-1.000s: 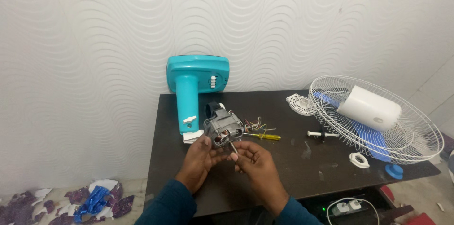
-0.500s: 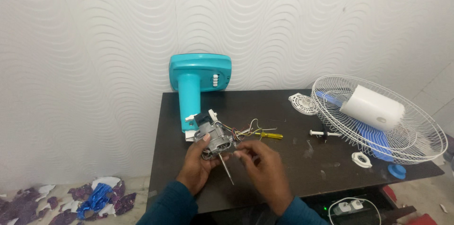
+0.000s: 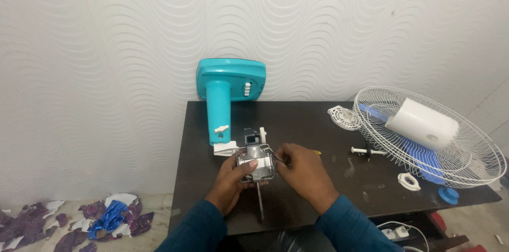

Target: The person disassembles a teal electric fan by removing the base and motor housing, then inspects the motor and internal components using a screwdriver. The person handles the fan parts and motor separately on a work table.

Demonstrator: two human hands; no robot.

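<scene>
Since the frame half a second back, I've turned the fan motor [image 3: 256, 161] a bit, so its shaft now points down toward me rather than off to the side, and my right hand [image 3: 301, 170] has closed in against the motor's right side, covering the wires. Left hand [image 3: 233, 178] grasps the motor from the left and below, thumb over the metal casing. Right hand is curled at the motor's right edge, fingers pinched on something there (can't tell what, it's hidden). Motor is held just above the near-left part of the dark tabletop [image 3: 297, 125], white knob on its top end.

Behind it, the teal fan stand [image 3: 225, 93] lies on its side, base toward the wall. Right side of the tabletop: white wire fan guard [image 3: 466, 159] with blue blades and a white motor cover [image 3: 422, 124] resting in it. Small white round cap [image 3: 343, 116] sits by the guard's rim, a white bolt [image 3: 366, 151], a white ring nut [image 3: 409, 181] and a blue cap [image 3: 448, 195] are nearby. Crumpled wrappers [image 3: 111, 215] on the floor, left.
</scene>
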